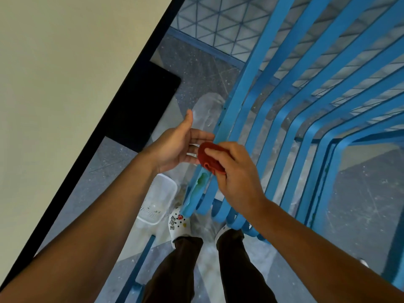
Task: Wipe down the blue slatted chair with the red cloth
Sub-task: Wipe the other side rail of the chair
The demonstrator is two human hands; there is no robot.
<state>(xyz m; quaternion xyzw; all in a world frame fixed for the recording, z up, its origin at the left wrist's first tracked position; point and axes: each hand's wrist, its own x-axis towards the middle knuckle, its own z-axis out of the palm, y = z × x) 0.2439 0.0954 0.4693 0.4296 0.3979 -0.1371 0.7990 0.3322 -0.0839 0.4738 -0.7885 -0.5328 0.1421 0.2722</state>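
A white wall (65, 84) fills the upper left. At centre, the left hand (175, 145) lies palm up, fingers (201, 136) straight and loosely together, tips by the cloth (211, 157). Just right, the right hand (238, 171) pinches the bunched red cloth against a slat of the blue chair (306, 101), which fills the right. A white basket (158, 199) sits lower centre on the floor.

cloth (211, 157) on chair (282, 101) slat | basket (158, 199) left of chair, on floor (196, 68)

Two hands (175, 147), one red cloth (209, 157), one blue slatted chair (284, 106), one white basket (157, 200), two shoes (179, 226)
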